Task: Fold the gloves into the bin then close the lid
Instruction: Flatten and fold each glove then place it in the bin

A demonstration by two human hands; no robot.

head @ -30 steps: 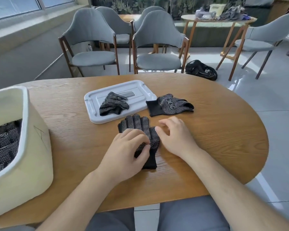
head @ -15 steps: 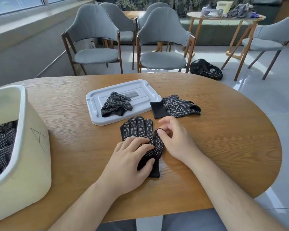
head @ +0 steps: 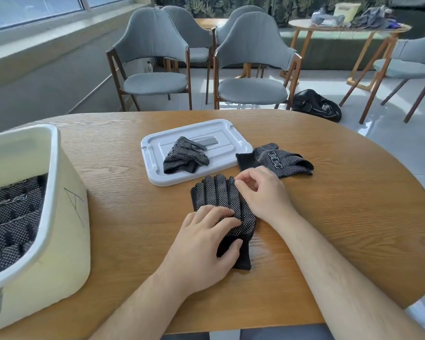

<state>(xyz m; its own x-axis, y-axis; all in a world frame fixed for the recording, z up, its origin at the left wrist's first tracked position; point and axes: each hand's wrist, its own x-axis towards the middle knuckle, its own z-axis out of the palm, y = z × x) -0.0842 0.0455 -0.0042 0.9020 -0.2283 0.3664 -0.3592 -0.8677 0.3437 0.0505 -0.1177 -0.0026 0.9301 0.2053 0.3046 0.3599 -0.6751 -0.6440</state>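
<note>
glove [head: 219,195]: black, white dots, flat on table [head: 341,204] just beside lid [head: 148,153] | left hand [head: 201,246]: fingers straight, pressing its palm and cuff | right hand [head: 263,192]: fingers curled at its fingertips, can't tell if they pinch tbh | bin [head: 66,229]: far left

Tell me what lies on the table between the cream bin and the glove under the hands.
Nothing. The head view shows only bare wooden table between the bin and the flat glove.
</note>
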